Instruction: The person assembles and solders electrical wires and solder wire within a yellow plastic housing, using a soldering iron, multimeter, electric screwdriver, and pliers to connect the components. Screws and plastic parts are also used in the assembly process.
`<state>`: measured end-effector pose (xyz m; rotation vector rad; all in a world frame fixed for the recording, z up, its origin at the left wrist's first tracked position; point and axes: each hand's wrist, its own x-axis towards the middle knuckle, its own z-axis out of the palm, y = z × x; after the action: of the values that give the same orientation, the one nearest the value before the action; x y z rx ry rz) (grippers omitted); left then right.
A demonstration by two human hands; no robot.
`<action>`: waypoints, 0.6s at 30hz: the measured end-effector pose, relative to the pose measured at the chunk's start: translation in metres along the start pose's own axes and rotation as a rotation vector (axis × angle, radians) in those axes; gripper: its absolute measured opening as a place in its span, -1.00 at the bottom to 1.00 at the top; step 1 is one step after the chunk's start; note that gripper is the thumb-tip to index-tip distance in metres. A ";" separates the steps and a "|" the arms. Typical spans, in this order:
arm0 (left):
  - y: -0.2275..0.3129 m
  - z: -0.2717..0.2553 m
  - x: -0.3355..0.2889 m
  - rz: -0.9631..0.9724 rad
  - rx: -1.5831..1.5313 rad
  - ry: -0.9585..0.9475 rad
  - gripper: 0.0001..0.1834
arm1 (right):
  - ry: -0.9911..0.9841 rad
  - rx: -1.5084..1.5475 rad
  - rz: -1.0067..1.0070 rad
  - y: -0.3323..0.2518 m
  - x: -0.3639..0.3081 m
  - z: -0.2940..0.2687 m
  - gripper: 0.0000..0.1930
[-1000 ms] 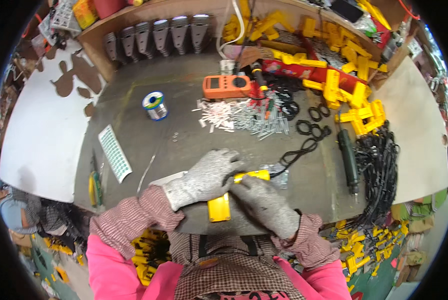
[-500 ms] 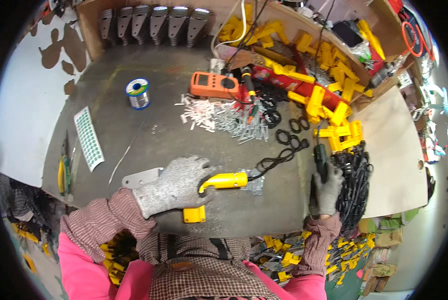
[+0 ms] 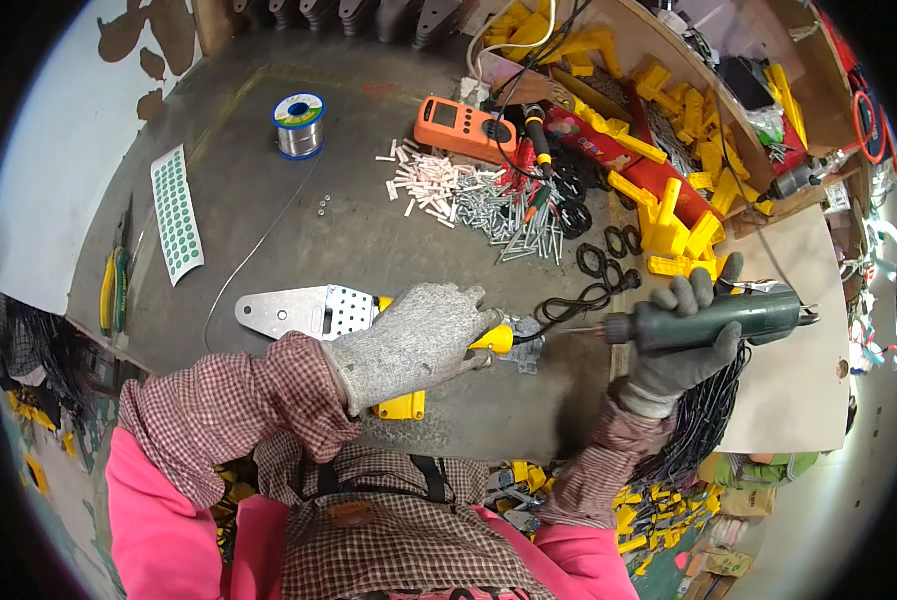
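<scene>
My left hand (image 3: 409,340), in a pale grey knit glove, is closed over a yellow plastic handle (image 3: 497,340) lying on the table. From its left end sticks out a tapered metal plate (image 3: 284,310) with a perforated part; a black cord leaves the right end. A small yellow plastic block (image 3: 402,406) lies just below that hand. My right hand (image 3: 679,365), in a darker grey glove, grips a dark green electric screwdriver (image 3: 724,325). The tool is held roughly level, its bit pointing left toward the handle and apart from it.
Beyond my hands lie piles of screws (image 3: 509,215) and pale small sleeves (image 3: 429,180), an orange multimeter (image 3: 464,128) and a solder spool (image 3: 300,127). To the left are a sticker sheet (image 3: 177,215) and pliers (image 3: 115,280). Black cables (image 3: 709,410) hang at right, near yellow parts (image 3: 669,225).
My right hand has lifted the screwdriver and swung it from hanging at the right to level, bit leftward. My left hand has moved a little right along the handle, and more of the metal plate shows.
</scene>
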<state>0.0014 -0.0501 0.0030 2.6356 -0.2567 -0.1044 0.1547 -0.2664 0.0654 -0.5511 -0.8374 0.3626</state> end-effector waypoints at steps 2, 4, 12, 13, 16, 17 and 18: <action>0.001 0.002 0.000 -0.012 0.004 -0.002 -0.46 | 0.002 0.026 0.035 0.028 0.004 0.025 -0.25; 0.003 0.001 -0.002 -0.053 0.026 -0.016 -0.45 | 0.053 -0.016 0.052 0.058 0.001 0.046 -0.26; 0.003 0.004 -0.002 -0.033 0.093 -0.012 -0.44 | -0.125 -0.096 0.139 0.078 -0.018 0.045 -0.28; 0.003 0.004 -0.003 -0.032 0.084 -0.018 -0.44 | -0.199 -0.013 0.203 0.077 -0.018 0.045 -0.30; 0.001 0.003 -0.003 -0.022 0.100 -0.007 -0.44 | -0.318 -0.078 0.301 0.080 -0.016 0.037 -0.31; -0.001 0.003 -0.003 -0.066 0.076 -0.034 -0.45 | -0.375 -0.233 0.378 0.080 -0.015 0.038 -0.30; -0.001 0.002 -0.003 -0.109 0.052 -0.057 -0.46 | -0.434 -0.393 0.456 0.077 -0.013 0.039 -0.30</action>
<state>-0.0018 -0.0497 0.0012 2.7002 -0.1369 -0.2121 0.1093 -0.1989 0.0331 -1.0590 -1.2128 0.7612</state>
